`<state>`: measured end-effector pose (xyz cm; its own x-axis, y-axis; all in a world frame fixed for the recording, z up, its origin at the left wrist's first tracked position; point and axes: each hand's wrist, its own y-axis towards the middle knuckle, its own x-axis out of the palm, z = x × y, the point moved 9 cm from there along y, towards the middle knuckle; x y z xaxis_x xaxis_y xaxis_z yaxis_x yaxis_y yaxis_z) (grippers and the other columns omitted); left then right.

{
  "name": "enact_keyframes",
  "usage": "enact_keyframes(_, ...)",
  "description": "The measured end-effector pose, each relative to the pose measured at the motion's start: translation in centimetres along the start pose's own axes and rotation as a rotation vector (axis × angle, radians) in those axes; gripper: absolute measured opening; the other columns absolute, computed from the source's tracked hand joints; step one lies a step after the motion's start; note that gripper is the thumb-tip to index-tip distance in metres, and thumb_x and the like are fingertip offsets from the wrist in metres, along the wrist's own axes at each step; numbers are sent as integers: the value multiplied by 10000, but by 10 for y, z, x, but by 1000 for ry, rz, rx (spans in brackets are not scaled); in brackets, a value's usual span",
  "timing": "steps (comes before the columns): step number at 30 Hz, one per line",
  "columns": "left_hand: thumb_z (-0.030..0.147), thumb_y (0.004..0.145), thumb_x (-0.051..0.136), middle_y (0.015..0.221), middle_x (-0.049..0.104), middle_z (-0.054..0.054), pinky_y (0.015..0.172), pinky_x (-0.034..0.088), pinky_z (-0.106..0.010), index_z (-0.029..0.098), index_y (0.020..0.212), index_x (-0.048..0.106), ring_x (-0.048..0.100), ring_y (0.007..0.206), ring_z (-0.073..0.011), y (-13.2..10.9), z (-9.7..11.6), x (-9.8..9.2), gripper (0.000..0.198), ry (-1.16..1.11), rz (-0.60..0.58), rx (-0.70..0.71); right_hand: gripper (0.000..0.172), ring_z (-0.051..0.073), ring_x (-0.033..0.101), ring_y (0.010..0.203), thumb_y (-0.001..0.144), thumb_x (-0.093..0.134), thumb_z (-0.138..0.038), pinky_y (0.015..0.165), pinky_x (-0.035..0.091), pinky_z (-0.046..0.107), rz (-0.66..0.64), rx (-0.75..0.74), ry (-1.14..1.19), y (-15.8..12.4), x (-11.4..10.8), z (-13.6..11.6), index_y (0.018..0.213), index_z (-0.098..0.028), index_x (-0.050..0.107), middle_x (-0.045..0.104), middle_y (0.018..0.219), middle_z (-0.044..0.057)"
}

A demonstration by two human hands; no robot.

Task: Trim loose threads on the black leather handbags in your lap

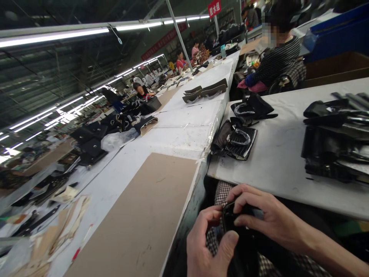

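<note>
Low in the view, over my lap, is a black, glossy leather-like bag piece (243, 252), mostly dark and partly covered by my fingers. My left hand (209, 242) grips its left side, with the thumb on the near face and the fingertips at the upper edge. From the right, my right hand (259, 209) pinches that upper edge between thumb and curled fingers. Beyond the hands, a black handbag (239, 142) with a plastic-wrapped handle lies on the white side table (273, 169). Another black handbag (253, 107) is just behind it.
A stack of black bag pieces (331, 150) occupies the side table's right. On the long white table (178, 134) to my left lie a brown board (150, 207), a red-and-white pen (79, 248) and dark bag panels (206, 90). A person in a striped top (279, 57) sits ahead.
</note>
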<state>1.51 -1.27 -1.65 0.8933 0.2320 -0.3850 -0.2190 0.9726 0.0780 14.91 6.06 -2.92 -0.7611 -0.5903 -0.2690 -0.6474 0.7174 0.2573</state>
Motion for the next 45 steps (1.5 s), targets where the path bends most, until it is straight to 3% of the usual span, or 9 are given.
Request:
enact_keyframes(5,466,782,669,1127,694,-91,865,546,-297,191,1047,637,654,1007,-238,-6,-9,-1,383,110,166,-46,74,119,594,901,945,568,-232,812,464,238,64,-95,-22,3,2,-12,872,-223,556,583,1038,7)
enact_keyframes(13,362,882,583,1034,747,-55,849,562,-276,224,974,680,705,934,-208,-5,-4,0,192,190,167,95,130,129,610,836,911,594,-216,768,487,243,189,-79,-42,0,3,-13,799,-214,528,616,934,7)
enact_keyframes(22,232,895,551,1005,757,-39,830,560,-245,238,954,683,720,894,-177,-9,6,0,145,242,192,230,140,128,621,811,886,617,-219,750,489,238,237,-49,-46,-1,3,-13,770,-211,541,623,891,0)
enact_keyframes(25,218,889,561,1001,758,-42,830,561,-244,224,931,678,722,899,-180,-8,3,0,124,202,175,228,144,125,620,809,883,620,-223,752,488,235,233,-42,-38,-3,3,-13,763,-211,541,624,885,-3)
enact_keyframes(35,282,851,642,952,768,-72,777,588,-258,181,785,648,732,856,-210,-5,-18,-1,121,-27,148,12,150,142,610,807,878,619,-238,747,483,254,225,-17,-46,-4,6,-12,760,-212,531,618,872,2)
enact_keyframes(40,285,836,652,908,766,-67,764,585,-253,179,782,652,729,815,-199,-2,-12,-3,119,-11,118,33,138,145,608,802,881,601,-238,749,477,260,219,-5,-44,-6,7,-13,769,-217,524,619,871,-2)
enact_keyframes(45,322,844,654,897,763,-34,753,570,-232,198,823,684,722,818,-182,9,0,0,129,62,-29,78,142,148,600,784,865,602,-225,738,472,273,218,70,-58,-5,6,-9,760,-218,507,621,861,-10)
